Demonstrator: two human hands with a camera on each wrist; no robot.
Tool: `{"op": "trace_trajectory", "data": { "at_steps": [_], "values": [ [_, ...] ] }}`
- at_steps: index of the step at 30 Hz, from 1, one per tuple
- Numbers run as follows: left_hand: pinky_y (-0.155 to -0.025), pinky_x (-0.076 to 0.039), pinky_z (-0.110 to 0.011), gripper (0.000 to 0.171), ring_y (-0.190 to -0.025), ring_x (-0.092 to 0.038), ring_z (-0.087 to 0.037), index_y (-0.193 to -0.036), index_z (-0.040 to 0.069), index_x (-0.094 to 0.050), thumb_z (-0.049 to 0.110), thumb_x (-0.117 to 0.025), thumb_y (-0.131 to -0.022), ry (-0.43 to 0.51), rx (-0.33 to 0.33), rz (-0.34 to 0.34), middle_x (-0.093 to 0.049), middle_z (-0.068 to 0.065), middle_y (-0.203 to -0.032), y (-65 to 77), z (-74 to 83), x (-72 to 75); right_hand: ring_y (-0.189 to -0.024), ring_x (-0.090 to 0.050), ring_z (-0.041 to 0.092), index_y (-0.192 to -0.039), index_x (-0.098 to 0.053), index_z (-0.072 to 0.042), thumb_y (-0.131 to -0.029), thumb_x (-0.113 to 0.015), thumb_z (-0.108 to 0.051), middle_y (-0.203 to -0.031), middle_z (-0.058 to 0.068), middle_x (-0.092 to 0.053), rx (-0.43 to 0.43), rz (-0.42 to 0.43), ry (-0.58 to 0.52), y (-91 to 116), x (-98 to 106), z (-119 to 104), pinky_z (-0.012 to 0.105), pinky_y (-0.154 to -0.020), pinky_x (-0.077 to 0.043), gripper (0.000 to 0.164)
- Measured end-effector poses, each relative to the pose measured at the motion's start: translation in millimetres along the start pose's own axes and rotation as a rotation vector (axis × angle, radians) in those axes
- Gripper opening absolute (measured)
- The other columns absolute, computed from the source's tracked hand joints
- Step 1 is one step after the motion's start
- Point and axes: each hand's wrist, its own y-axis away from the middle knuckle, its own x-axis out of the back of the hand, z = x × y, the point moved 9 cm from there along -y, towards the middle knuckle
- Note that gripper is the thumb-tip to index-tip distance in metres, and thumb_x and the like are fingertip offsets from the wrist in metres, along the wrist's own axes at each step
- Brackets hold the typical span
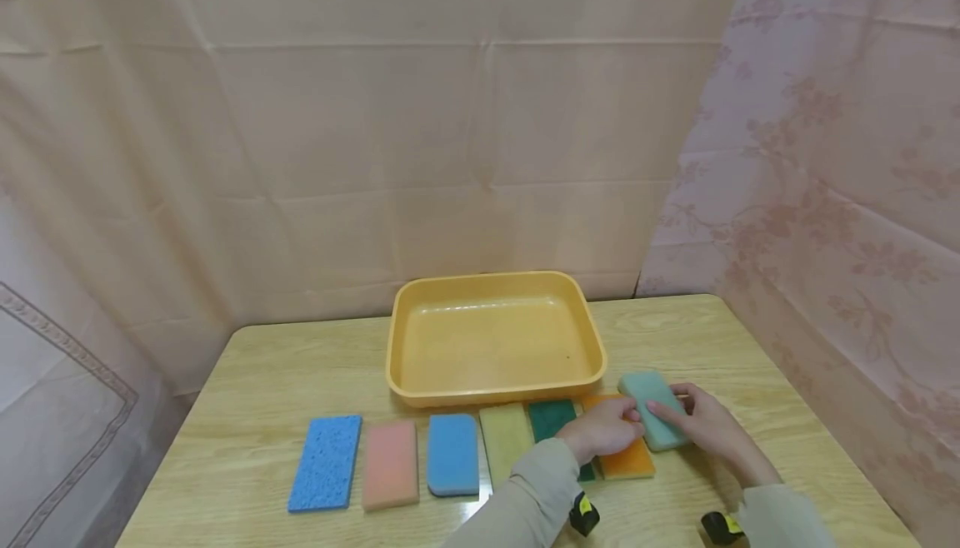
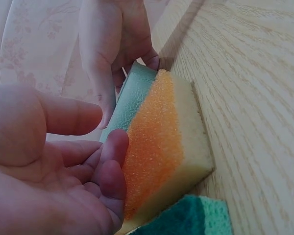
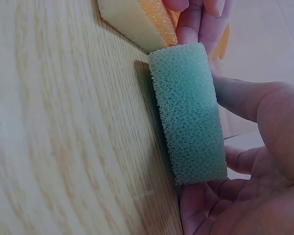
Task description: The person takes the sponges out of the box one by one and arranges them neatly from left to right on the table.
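Note:
A mint-green sponge (image 1: 654, 411) lies at the right end of a row of sponges. My right hand (image 1: 708, 423) grips it, thumb on its upper face and fingers around its far right edge; in the right wrist view its porous side (image 3: 188, 115) faces the camera, close over the table. Just left of it is a sponge with an orange top (image 1: 628, 458) and a pale yellow body. Over that orange face (image 2: 154, 142) hovers my left hand (image 1: 603, 429), its fingers loosely bent with nothing between them, fingertips right at the sponge's surface. Part of the orange sponge is hidden beneath it.
A yellow tray (image 1: 397, 340) stands behind the row. Leftward lie a dark green sponge (image 1: 552, 417), partly covered by the left arm, a pale yellow one (image 1: 506, 440), a blue one (image 1: 453, 456), a pink one (image 1: 390, 465) and a speckled blue one (image 1: 325, 463). Curtains hang behind the wooden table (image 1: 300, 365).

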Motion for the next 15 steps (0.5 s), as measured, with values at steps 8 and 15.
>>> {"op": "trace_trajectory", "data": {
  "at_steps": [8,15],
  "values": [
    [-0.103,-0.043,-0.026,0.043,-0.11,-0.054,-0.002,-0.141,0.011,-0.059,0.02,-0.064,-0.099,-0.011,-0.01,-0.011,-0.064,0.011,-0.116,0.4,0.5,-0.5,-0.098,-0.06,0.027,-0.137,-0.046,0.011,-0.098,-0.065,-0.049,-0.112,0.021,-0.065,-0.009,0.006,0.025,1.1,0.2,4.1,0.039,-0.08,-0.051,0.074],
    [-0.097,-0.046,-0.024,0.029,-0.106,-0.055,-0.002,-0.125,0.011,-0.065,0.019,-0.064,-0.098,-0.082,-0.055,-0.009,-0.064,0.011,-0.114,-2.0,1.9,-2.9,-0.095,-0.06,0.026,-0.137,-0.047,0.01,-0.098,-0.065,-0.048,-0.109,0.018,-0.066,0.014,0.033,0.055,4.1,0.7,5.2,0.038,-0.078,-0.05,0.072]
  ]
}}
